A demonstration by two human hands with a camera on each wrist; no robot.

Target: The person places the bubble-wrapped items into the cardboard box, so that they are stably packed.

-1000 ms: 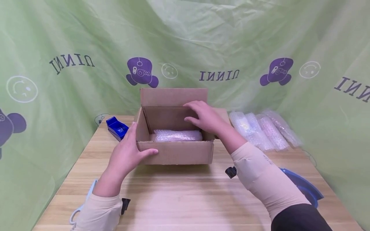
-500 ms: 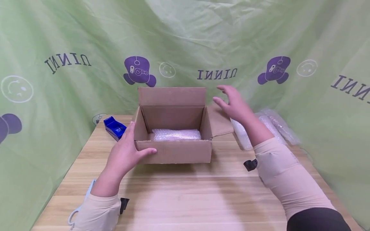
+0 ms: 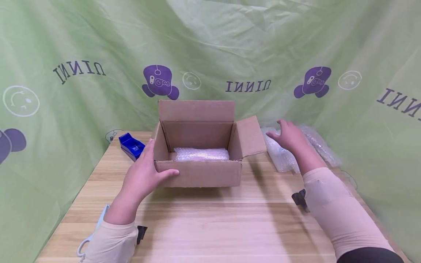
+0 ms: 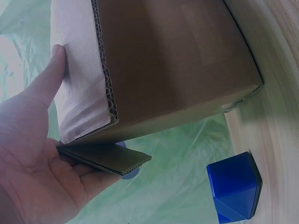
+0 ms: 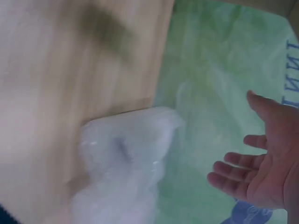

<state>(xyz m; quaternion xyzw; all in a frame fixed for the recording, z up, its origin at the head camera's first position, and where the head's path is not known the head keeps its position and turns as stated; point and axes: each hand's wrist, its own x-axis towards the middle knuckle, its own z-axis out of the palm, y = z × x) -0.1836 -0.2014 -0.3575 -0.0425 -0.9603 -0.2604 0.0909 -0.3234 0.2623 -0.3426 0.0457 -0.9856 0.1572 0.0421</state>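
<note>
My left hand point(image 3: 142, 175) grips the near left corner of an open cardboard box point(image 3: 198, 174). In the left wrist view its thumb lies on the folded-down front flap point(image 4: 81, 70), and the fingers are behind the side flap point(image 4: 110, 158). A bubble-wrapped bundle point(image 3: 201, 153) lies inside the box. To the right of the box, my right hand point(image 3: 291, 137) overlaps several bubble-wrapped packages point(image 3: 279, 155) in the head view, partly hiding them. The right wrist view shows its fingers spread with nothing in them, apart from a blurred bubble-wrapped package point(image 5: 126, 154).
A blue tape dispenser point(image 3: 131, 146) stands left of the box. Pale blue scissors point(image 3: 84, 244) lie partly under the left forearm. The box's right flap point(image 3: 251, 136) sticks out toward the packages. A printed green curtain point(image 3: 210, 47) hangs behind the wooden table point(image 3: 210, 226).
My right hand has moved from over the box's right side out to the packages, and the right flap now shows folded outward. The left hand has stayed on the box.
</note>
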